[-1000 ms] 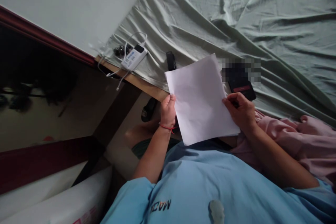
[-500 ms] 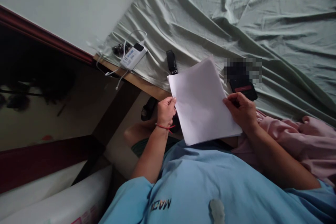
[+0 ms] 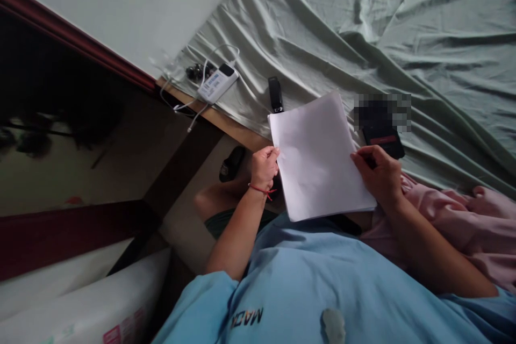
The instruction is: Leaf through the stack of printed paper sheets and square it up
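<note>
A stack of white paper sheets [image 3: 320,158] lies between my two hands, tilted above my lap. My left hand [image 3: 265,167], with a red string at the wrist, pinches the stack's left edge between thumb and curled fingers. On the opposite edge, my right hand [image 3: 379,174] is closed, its thumb and fingertips gripping the paper. Just beyond the top left corner of the stack is a black stapler-like object [image 3: 276,94]. A dark phone [image 3: 382,134], partly blurred out, rests beyond my right hand.
A pale green sheet [image 3: 306,37] covers the bed, whose wooden edge [image 3: 231,126] runs along the left. A white power bank [image 3: 219,83] with cables sits near that edge. Pink cloth [image 3: 451,220] lies at the right, and a black sandal [image 3: 233,164] is below.
The whole scene has shifted slightly to the right in view as the camera turned. Both hands keep their hold on the paper, with hardly any movement relative to it.
</note>
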